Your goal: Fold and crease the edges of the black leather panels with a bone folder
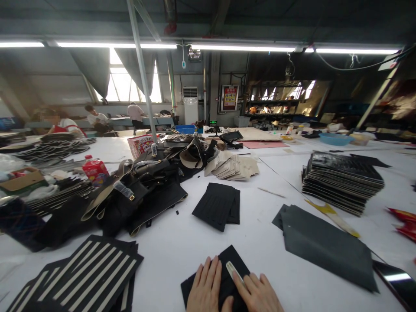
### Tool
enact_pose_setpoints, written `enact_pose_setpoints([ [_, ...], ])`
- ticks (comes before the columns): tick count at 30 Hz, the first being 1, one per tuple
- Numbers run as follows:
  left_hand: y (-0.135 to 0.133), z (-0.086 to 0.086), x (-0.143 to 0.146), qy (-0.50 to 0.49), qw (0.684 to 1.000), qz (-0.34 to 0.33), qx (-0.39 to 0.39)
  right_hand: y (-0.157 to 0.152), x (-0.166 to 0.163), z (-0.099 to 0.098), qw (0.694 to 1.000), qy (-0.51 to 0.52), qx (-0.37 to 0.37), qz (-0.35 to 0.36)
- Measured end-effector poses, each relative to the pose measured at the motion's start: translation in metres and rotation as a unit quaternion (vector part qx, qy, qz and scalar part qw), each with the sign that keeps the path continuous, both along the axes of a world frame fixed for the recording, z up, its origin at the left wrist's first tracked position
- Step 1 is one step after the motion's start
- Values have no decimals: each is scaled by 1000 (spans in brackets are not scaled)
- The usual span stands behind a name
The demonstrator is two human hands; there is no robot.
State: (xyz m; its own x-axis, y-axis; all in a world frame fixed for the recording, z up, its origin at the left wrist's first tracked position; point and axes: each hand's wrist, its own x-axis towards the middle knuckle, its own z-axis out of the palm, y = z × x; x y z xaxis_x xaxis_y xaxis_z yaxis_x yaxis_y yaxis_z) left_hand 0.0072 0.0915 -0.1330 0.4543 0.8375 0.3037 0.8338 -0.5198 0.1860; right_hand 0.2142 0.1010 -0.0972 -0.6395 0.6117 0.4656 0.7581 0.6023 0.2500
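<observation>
A black panel [232, 256] lies on the white table close to me. My left hand [206, 284] rests flat on it, fingers stretched out. My right hand [260, 291] grips a pale, flat bone folder [233, 269], its rounded tip pointing away from me on the panel and my index finger along it. Just beyond lies a small stack of black pieces [216, 203] with faint ridges. To the left are black panels with pale stripes [94, 271]. A larger dark grey sheet stack [325, 242] lies to the right.
Black bags [143, 195] are heaped at left, beside a red bottle [94, 169]. Beige pieces [232, 166] lie beyond. At right are a tall panel stack [342, 180], a yellowish scraper [333, 214] and a phone-like dark device [396, 281]. People [134, 115] work at the back.
</observation>
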Motion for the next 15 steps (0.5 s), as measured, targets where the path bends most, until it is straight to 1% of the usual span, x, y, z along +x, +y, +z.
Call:
enact_pose_setpoints([
  [2,-1,2,0,-1,1000,3,-2,11,-13,4,998,16,-62,-25],
  [4,-2,5,0,-2,1000,4,-5,27,-31,12,992,24,-115,-55],
  [6,-4,10,0,-3,1000,6,-7,40,-47,23,988,24,-138,-69],
  [8,-6,15,2,-2,1000,12,-12,44,-55,29,987,25,-140,-71],
  [10,-7,19,4,-3,1000,21,-19,36,-50,29,987,26,-141,-75],
  [12,-9,24,6,-4,999,29,-29,18,-33,23,989,30,-130,-70],
  [13,-9,26,6,-5,999,32,-35,6,-22,17,992,32,-108,-62],
  [15,-9,29,7,-8,998,37,-47,-18,5,4,999,17,-38,-25],
])
